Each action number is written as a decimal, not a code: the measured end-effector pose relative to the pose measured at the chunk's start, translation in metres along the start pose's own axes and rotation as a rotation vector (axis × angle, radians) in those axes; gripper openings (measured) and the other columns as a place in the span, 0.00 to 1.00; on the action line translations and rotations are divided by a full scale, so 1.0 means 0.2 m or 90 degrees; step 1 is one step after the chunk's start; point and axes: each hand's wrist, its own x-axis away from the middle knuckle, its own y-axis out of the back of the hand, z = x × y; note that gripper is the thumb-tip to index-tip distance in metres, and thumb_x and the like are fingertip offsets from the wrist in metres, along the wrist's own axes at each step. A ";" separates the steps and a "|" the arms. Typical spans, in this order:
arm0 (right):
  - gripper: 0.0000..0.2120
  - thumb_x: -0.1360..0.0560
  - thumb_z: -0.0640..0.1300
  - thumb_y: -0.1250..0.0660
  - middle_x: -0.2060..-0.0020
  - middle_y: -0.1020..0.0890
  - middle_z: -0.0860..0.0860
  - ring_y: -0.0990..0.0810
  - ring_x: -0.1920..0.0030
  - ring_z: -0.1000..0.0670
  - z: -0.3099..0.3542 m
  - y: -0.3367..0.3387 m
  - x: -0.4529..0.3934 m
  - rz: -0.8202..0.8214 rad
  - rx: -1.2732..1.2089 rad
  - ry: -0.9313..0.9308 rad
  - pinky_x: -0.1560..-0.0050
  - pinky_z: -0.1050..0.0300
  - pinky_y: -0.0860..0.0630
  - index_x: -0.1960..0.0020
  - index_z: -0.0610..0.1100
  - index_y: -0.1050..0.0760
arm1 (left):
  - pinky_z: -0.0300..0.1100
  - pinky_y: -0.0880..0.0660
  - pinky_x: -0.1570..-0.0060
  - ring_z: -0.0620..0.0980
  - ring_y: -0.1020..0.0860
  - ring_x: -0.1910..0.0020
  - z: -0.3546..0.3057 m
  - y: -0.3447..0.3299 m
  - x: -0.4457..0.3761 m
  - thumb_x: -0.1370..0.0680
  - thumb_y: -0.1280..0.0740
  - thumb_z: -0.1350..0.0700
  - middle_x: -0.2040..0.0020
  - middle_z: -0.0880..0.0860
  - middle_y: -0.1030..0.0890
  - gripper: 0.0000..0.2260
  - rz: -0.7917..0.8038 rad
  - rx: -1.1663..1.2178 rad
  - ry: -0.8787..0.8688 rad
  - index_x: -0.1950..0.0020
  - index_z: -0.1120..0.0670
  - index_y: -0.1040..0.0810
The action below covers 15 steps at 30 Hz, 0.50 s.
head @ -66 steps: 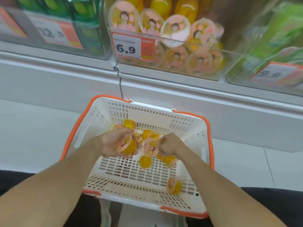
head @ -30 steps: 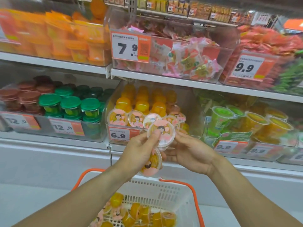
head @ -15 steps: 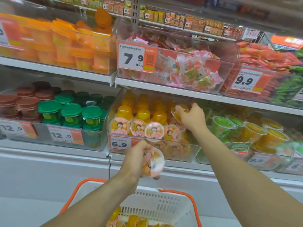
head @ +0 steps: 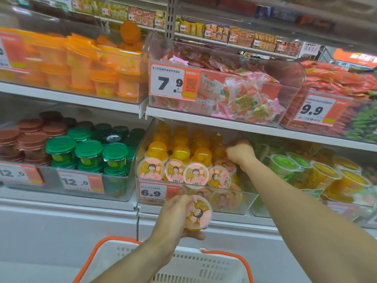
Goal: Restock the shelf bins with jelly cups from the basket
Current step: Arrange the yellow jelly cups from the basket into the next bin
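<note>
My left hand [head: 175, 211] grips a jelly cup [head: 199, 213] with a pink cartoon lid and yellow jelly, tilted, just below the front of the clear shelf bin [head: 234, 203] tagged 6.9. My right hand [head: 240, 154] reaches into that bin at its right side, fingers curled round an orange jelly cup [head: 221, 152] that the hand mostly hides. The bin holds several matching cups, a front row showing lids [head: 195, 174] and rows of orange bottoms behind. The white basket with an orange rim [head: 224, 254] sits below my arms; its contents are out of view.
Green-lidded cups [head: 88, 152] fill the bin to the left, tagged 12.0. Green and yellow cups [head: 318, 174] fill the bin to the right. A shelf [head: 204, 119] with a candy bin tagged 7.9 hangs low over the jelly bin.
My right hand has pushed lower and deeper into the bin's right side with its cup. My left hand still holds its cup in front of the bin. The view tilted up slightly.
</note>
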 end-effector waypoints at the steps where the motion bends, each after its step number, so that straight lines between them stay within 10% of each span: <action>1: 0.07 0.24 0.41 0.33 0.54 0.21 0.44 0.21 0.51 0.42 -0.01 0.02 0.04 -0.009 -0.023 -0.003 0.55 0.57 0.28 0.50 0.37 0.23 | 0.50 0.20 0.71 0.66 0.17 0.57 0.00 0.00 0.00 0.18 0.39 0.58 0.49 0.68 0.18 0.11 0.002 0.011 -0.002 0.42 0.62 0.22; 7: 0.05 0.22 0.38 0.34 0.60 0.16 0.48 0.16 0.62 0.50 -0.06 0.11 0.42 -0.044 -0.229 0.163 0.56 0.52 0.18 0.51 0.47 0.22 | 0.55 0.17 0.62 0.62 0.17 0.52 -0.01 0.00 0.02 0.18 0.39 0.61 0.46 0.66 0.18 0.08 0.006 0.047 -0.054 0.42 0.62 0.23; 15: 0.20 0.32 0.28 0.24 0.55 0.17 0.46 0.18 0.59 0.49 -0.18 0.19 0.78 0.420 -0.376 0.222 0.55 0.57 0.20 0.45 0.39 0.26 | 0.61 0.25 0.36 0.61 0.19 0.40 -0.05 -0.02 0.05 0.29 0.29 0.66 0.41 0.61 0.18 0.25 0.093 0.105 -0.164 0.33 0.58 0.27</action>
